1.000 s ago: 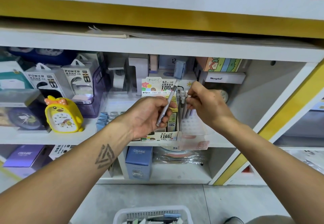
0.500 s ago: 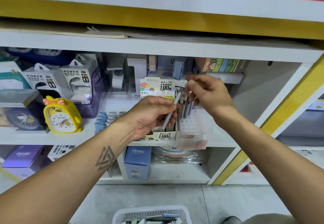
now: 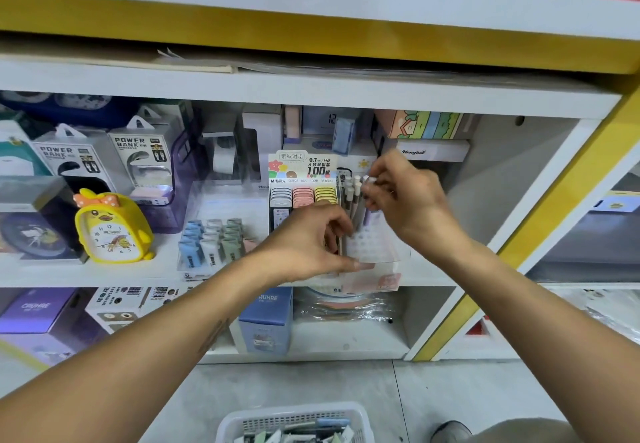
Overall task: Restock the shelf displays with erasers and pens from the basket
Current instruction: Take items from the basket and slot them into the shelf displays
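White shelving with yellow trim fills the frame, its middle shelf (image 3: 104,274) crowded with stock. At the left stands a yellow duck clock (image 3: 110,229), then a clear tray of small erasers (image 3: 211,243) left of centre. At centre the left hand (image 3: 304,246) hovers with curled fingers in front of a lead-refill display box (image 3: 303,186); it seems to hold nothing, though the far side of its fingers is hidden. Just right of it, pens (image 3: 356,200) stand nearly upright, caps up, in a clear pen holder (image 3: 377,252). The right hand (image 3: 405,196) is nearer to them: its fingertips pinch the white cap end of one pen at the top of the cluster, so the pen's long axis runs downward from that hand into the holder. Seating it likely calls for a straight push along that axis. At the bottom edge, right of centre, the white basket (image 3: 294,415) on the floor holds more stock, well below both hands.
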Demonstrator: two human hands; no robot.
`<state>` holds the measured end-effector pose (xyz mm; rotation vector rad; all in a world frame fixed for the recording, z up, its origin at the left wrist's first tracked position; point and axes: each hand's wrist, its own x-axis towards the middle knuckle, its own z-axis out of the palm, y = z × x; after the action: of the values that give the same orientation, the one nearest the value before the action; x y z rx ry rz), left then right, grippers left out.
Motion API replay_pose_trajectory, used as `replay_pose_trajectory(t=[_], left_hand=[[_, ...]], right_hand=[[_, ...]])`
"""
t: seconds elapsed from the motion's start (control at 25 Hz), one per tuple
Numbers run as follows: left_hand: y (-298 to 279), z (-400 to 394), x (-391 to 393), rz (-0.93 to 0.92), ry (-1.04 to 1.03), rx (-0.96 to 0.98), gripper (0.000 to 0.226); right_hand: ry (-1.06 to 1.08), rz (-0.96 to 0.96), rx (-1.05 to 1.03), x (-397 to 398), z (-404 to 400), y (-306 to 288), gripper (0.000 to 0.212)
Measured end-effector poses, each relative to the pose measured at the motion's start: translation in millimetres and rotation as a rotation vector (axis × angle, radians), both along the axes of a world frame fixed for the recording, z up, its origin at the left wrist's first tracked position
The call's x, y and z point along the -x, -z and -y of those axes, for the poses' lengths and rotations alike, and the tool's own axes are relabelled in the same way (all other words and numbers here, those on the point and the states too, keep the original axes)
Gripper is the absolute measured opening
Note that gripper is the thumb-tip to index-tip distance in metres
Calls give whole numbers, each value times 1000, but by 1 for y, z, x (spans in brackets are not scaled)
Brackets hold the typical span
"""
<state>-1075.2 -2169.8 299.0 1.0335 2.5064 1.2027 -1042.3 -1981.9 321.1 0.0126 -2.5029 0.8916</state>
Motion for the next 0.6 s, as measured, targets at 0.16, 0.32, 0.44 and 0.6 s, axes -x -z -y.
replay_pose_trajectory(t=[0.16, 0.32, 0.44, 0.6], left_hand=[[10, -8, -4, -102, 25, 85, 38], [15, -9, -2, -104, -20, 93, 30], [15, -10, -1, -111, -34, 88, 29], [16, -11, 2, -94, -30, 65, 28]], right_hand=[[-65, -29, 10, 2, -1, 13, 25], [-92, 4, 10, 2, -2, 14, 27], [-108, 4, 17, 1, -2, 13, 25], [-108, 0, -28, 3, -1, 14, 18]])
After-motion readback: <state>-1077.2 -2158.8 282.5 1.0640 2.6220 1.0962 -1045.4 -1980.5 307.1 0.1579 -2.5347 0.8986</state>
